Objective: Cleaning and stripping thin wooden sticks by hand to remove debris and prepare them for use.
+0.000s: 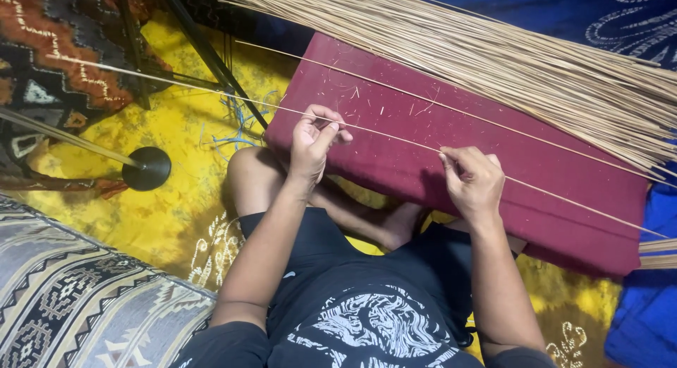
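I read this as a home floor used for craft work: I sit on a yellow patterned cloth (180, 139), a woven rug (53, 50) beside it, a patterned mattress (77, 297) close by, and a sheaf of thin reeds (508, 54).

Bright even indoor light, soft shadows under the arms, sharp centre, slight edge distortion, vivid colours
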